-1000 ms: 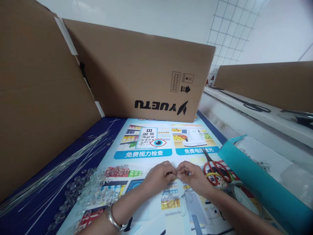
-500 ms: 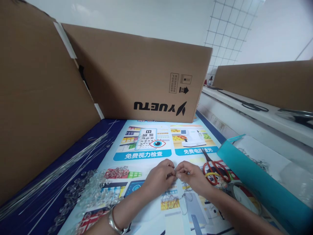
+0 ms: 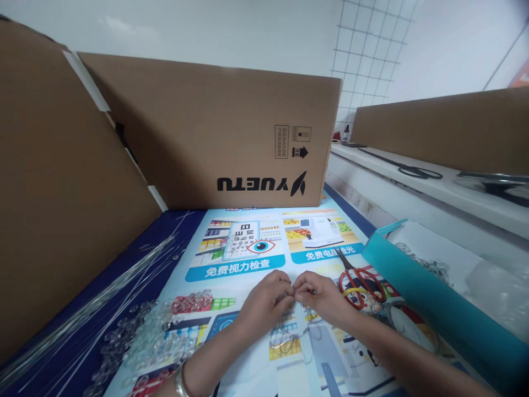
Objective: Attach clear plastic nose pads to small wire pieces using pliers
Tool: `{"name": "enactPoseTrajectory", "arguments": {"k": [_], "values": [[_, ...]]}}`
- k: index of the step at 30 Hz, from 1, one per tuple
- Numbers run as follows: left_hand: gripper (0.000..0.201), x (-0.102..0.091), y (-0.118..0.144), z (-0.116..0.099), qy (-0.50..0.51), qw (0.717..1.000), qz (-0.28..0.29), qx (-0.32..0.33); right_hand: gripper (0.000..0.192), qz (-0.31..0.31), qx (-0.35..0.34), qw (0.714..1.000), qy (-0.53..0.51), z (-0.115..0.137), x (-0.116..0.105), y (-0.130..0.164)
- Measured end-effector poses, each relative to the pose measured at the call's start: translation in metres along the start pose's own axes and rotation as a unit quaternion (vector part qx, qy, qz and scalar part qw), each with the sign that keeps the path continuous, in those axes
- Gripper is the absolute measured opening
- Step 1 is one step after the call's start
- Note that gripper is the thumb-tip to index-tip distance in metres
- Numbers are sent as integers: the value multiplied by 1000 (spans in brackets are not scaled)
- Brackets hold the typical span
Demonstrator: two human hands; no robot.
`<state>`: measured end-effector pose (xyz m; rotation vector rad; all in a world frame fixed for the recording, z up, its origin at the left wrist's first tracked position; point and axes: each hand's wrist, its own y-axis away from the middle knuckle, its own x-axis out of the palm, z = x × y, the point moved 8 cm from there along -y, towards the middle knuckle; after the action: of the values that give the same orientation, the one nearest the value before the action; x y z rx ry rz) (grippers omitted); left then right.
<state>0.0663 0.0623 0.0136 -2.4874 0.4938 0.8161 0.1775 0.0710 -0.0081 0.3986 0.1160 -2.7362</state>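
Note:
My left hand and my right hand meet fingertip to fingertip over the printed sheet. Both are closed in a pinch. Thin wire runs down in loose loops from the pinched fingers and rests on the sheet; the piece right between the fingertips is hidden. Just beyond my right hand lie scissors with red and yellow handles, blades pointing away. To the left of my left hand spread many clear beads, partly on the sheet and partly on the dark blue surface.
Long thin strands lie along the left side. A teal box with small wire pieces and clear plastic stands at right, near a round roll. A cardboard box walls off the back. Black scissors lie on the ledge.
The camera view has shifted a little, moving the scene slightly left. My hands keep the same pinch, fingertips together, with the wire loops still beneath them.

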Motion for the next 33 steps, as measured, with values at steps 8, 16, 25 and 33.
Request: {"name": "enactPoseTrajectory", "arguments": {"k": [8,16,25,33], "values": [[20,1,1,-8,-78,996,0,52,11,0,6,1000,11,-5,-1,0],[15,3,-1,-4,-81,996,9,32,14,-4,4,999,35,-7,-2,-1],[14,5,-2,-4,-59,998,12,25,13,-2,-4,996,92,-2,2,0],[17,3,-3,-5,-24,999,18,22,13,-23,-29,969,245,43,-35,10]]}}
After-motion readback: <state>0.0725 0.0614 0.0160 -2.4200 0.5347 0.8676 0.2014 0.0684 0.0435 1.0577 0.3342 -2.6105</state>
